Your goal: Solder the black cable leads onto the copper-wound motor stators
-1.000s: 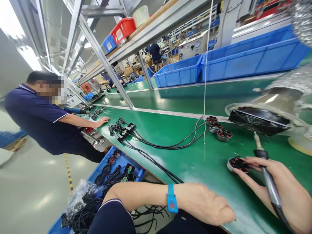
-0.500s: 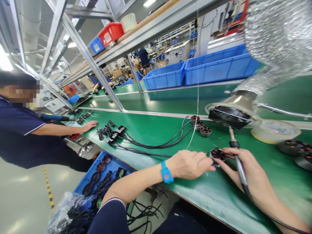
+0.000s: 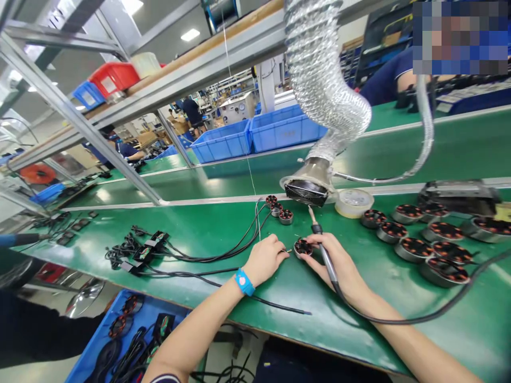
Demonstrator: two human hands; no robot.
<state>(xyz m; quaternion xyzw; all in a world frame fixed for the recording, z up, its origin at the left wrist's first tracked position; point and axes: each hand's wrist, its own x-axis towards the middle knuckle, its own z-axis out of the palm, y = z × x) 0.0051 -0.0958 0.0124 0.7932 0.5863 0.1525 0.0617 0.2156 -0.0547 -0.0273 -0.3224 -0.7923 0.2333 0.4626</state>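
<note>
My right hand (image 3: pixel 339 263) is closed around a soldering iron (image 3: pixel 326 255), its tip pointing up and away below the fume hood. The thumb and a finger of that hand also pinch a small round motor stator (image 3: pixel 302 247) with dark windings. Just left of the stator, my left hand (image 3: pixel 265 259), wearing a blue wristband (image 3: pixel 244 282), has its fingers pinched together. A short metallic tip pokes out from them, but its kind is unclear. A thin solder-like wire (image 3: pixel 251 178) hangs from above and passes behind the left hand. A black cable end (image 3: pixel 305 313) lies below.
Over the bench (image 3: pixel 383 287) hangs a fume hood (image 3: pixel 307 191) on a foil duct (image 3: pixel 319 69). Several stators (image 3: pixel 415 249) sit at right, beside a tape roll (image 3: pixel 354 202). Cabled circuit boards (image 3: pixel 146 252) lie at left. A blue bin (image 3: pixel 99 346) stands below the bench edge.
The view has swung right, showing more stators and a person across the bench. My left fingers have drawn slightly away from the stator. The right hand keeps its hold on iron and stator.
</note>
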